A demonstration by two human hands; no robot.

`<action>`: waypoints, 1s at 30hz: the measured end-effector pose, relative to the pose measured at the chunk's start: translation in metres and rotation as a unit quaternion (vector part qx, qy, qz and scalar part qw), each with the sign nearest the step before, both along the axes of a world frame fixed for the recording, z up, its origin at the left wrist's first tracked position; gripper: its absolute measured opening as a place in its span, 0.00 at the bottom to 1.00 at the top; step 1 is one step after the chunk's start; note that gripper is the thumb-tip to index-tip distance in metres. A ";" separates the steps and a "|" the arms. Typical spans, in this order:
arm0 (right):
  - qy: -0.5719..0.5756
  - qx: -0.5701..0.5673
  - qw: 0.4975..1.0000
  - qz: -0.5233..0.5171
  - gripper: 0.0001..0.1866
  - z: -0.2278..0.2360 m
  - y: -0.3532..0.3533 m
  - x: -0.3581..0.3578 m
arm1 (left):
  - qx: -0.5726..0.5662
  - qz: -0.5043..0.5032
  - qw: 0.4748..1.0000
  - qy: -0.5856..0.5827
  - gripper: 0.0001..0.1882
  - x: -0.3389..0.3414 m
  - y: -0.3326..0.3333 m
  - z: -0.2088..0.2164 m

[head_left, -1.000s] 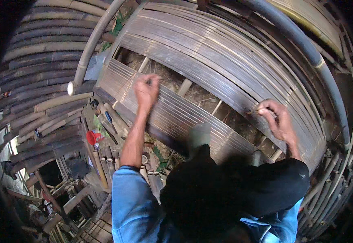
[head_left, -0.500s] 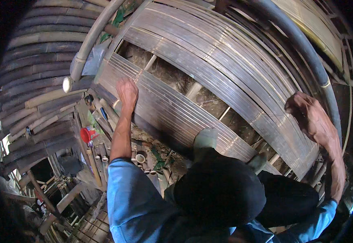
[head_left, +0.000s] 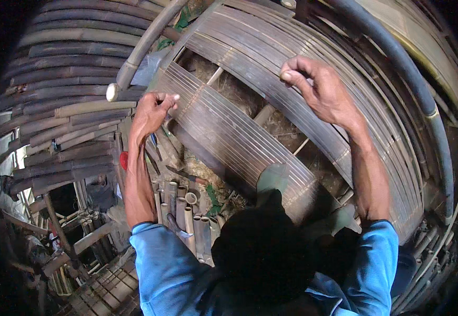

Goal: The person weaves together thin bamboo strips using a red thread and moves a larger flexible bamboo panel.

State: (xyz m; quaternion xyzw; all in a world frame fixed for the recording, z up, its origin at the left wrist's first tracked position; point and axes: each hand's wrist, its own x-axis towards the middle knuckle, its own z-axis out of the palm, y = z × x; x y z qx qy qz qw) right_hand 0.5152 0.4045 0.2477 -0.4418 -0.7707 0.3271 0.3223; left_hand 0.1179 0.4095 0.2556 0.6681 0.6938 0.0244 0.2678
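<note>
A bench-like frame of dark bamboo slats is before me, with a near slatted panel and a far slatted panel on either side of an open gap. Over the left end of the near panel is my left hand, its fingers curled and thumb pressed to them. My right hand hovers over the far panel in a pinch, thumb against forefinger. Whatever either hand pinches is too thin or too hidden to make out. My foot rests on the near panel.
Thick bamboo poles are stacked at the left. A large dark pole curves along the right. Below the near panel stand several cut bamboo tubes, with a knife lying close by. A red container shows behind my left forearm.
My right hand has swung from the far right inward and up over the far panel. My left hand has lifted and turned at the near panel's left end. The view has shifted slightly.
</note>
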 end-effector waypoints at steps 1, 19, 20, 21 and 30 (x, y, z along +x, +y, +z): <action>0.009 -0.022 1.000 -0.005 0.13 -0.003 0.000 -0.005 | 0.039 -0.006 0.998 -0.050 0.22 0.005 -0.006 0.001; 0.100 -0.039 0.992 -0.065 0.13 0.013 -0.012 0.000 | 0.109 0.045 0.786 -0.607 0.10 0.162 -0.022 0.004; 0.104 -0.031 0.992 -0.066 0.13 0.014 -0.013 0.001 | 0.123 0.036 0.796 -0.591 0.11 0.167 -0.024 0.007; 0.106 -0.019 0.992 -0.066 0.13 0.015 -0.012 0.002 | 0.137 0.028 0.806 -0.575 0.14 0.172 -0.026 0.011; 0.110 0.084 0.989 -0.057 0.09 0.033 -0.016 -0.009 | 0.128 0.084 0.807 -0.570 0.15 0.192 -0.035 0.023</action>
